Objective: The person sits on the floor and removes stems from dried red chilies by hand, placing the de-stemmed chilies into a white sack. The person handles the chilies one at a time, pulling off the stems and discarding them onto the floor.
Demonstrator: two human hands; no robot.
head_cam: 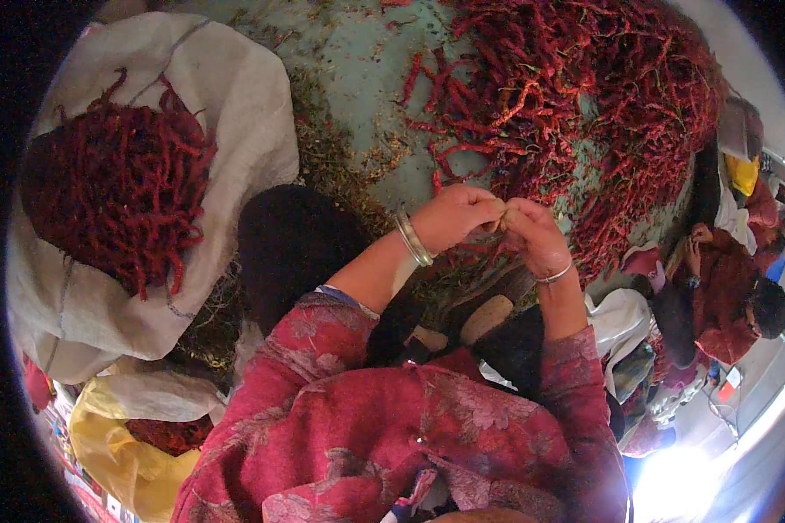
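Observation:
My left hand point(459, 216) and my right hand point(535, 235) meet fingertip to fingertip in front of me, at the near edge of a large heap of dried red chili peppers point(536, 98). Thumbs and forefingers of both are pinched together around something small and pale, too hidden to name. Metal bangles circle both wrists. Some red chilies show just below the hands, partly covered by them. To the left, a white woven sack point(255, 98) with a rolled-back mouth holds many dried red chilies point(137, 189).
Loose stems and debris point(333, 150) lie on the greenish floor sheet point(366, 72) between sack and heap. A yellow sack point(104, 451) with red contents stands at lower left. My dark-clad knee point(301, 242) is beside the white sack. Other people point(726, 294) sit at the right.

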